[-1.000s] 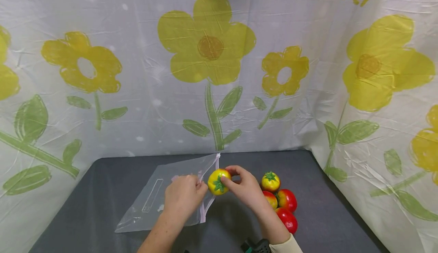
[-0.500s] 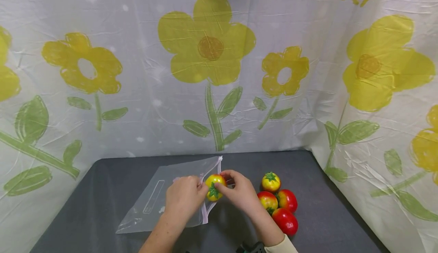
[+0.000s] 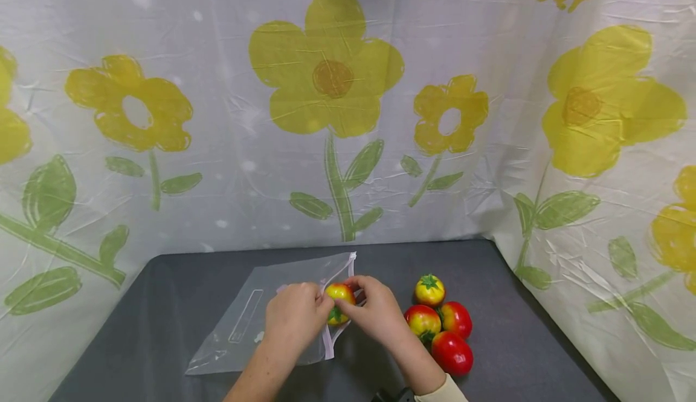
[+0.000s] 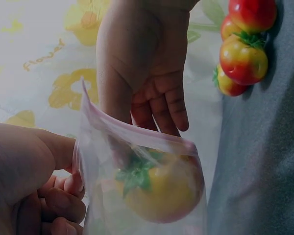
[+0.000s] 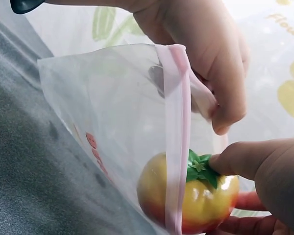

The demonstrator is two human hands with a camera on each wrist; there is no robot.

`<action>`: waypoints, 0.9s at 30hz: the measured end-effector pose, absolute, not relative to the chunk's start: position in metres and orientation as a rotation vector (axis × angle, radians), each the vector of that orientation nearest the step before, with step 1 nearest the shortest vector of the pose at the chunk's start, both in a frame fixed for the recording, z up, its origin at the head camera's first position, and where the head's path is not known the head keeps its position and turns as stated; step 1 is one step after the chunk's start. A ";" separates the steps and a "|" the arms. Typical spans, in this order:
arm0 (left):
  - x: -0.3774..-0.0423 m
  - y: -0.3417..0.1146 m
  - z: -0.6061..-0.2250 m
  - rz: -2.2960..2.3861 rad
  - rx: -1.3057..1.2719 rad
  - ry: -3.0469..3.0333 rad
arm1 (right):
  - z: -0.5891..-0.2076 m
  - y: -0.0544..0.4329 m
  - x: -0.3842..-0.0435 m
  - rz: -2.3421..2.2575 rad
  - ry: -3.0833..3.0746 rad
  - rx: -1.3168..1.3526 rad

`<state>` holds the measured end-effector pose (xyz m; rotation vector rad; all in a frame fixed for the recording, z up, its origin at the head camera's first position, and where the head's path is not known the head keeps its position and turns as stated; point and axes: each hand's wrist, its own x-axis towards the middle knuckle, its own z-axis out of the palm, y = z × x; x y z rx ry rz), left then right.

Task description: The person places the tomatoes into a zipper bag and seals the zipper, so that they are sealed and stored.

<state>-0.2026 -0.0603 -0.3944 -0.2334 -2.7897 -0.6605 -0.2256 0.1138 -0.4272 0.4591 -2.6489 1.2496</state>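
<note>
A clear zip bag [image 3: 234,323] with a pale pink closure lies on the table, its mouth facing right. My left hand [image 3: 293,314] pinches the near lip of that mouth and keeps it apart. A yellow-and-red toy tomato [image 5: 208,203] with a green leafy top is partly inside the opening. Thumb and fingers of my right hand [image 3: 377,311] grip it, the thumb [image 5: 235,159] on the leafy top. Through the film in the left wrist view, the tomato [image 4: 161,193] shows behind the pink strip.
Several more toy tomatoes, such as a red one [image 3: 452,352] and a yellow one [image 3: 429,290], cluster on the dark table [image 3: 522,341] right of my right hand. A white sheet [image 3: 228,148] painted with flowers hangs behind and at the sides.
My right hand has moved the tomato left and down, from just outside the bag's mouth to partly within it. My left hand keeps its pinch on the lip.
</note>
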 end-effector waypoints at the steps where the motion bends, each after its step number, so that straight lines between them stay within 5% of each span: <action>1: -0.202 -0.060 -0.394 -0.662 -0.233 -2.792 | -0.428 0.114 -0.226 1.242 -2.653 0.464; 27: -0.202 -0.058 -0.397 -0.653 -0.279 -2.776 | -0.438 0.110 -0.231 1.165 -2.765 0.424</action>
